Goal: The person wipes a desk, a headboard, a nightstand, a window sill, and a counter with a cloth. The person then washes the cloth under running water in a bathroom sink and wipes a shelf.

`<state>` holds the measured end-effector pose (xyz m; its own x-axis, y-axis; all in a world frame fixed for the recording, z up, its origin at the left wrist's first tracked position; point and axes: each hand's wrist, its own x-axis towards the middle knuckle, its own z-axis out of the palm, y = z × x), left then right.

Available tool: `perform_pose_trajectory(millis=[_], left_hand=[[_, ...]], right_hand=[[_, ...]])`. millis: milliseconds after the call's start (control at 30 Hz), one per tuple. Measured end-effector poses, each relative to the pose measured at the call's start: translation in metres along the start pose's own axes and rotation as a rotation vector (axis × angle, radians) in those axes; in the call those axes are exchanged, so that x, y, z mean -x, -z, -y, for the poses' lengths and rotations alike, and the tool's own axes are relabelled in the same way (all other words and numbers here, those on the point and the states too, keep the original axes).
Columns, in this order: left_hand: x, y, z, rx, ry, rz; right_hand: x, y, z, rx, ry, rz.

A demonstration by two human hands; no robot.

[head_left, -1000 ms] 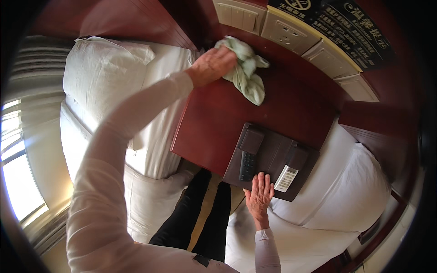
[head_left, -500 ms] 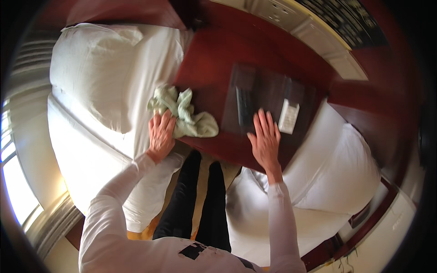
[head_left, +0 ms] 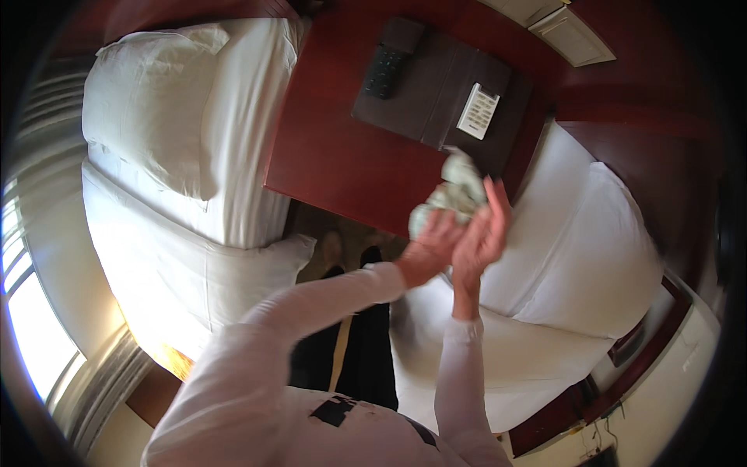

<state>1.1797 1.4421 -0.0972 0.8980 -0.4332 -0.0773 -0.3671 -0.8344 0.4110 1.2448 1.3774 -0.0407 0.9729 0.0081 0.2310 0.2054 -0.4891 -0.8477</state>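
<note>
L hand (head_left: 436, 243) is gripping the pale green cloth (head_left: 459, 187) w/ bent fingers, somewhat blurred; the cloth is bunched at the near edge of the red-brown table (head_left: 327, 148), approx. by its R corner. R hand (head_left: 484, 235) is just beside, its fingers nearly straight, not gripping; whether they touch the cloth, I cannot tell. Farther back lies a dark pad (head_left: 436, 86) w/ black remote (head_left: 383, 71) and white keypad (head_left: 478, 111).
</note>
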Motion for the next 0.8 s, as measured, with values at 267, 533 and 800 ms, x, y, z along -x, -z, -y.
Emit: perform_pose_trajectory(millis=[267,533,800], left_hand=[[0.062,0.020,0.063,-0.043,0.188,-0.136],[0.185,0.037,0.120,0.031,0.761,-0.422],[0.217,-0.169,0.160,1.414,0.883,-0.517]], right_hand=[[0.150,0.049,-0.008,0.167,-0.269,-0.009],[0.268,-0.024,0.043,-0.244,-0.617,0.008],[0.325,-0.067,0.042,-0.554,-0.787,-0.054]])
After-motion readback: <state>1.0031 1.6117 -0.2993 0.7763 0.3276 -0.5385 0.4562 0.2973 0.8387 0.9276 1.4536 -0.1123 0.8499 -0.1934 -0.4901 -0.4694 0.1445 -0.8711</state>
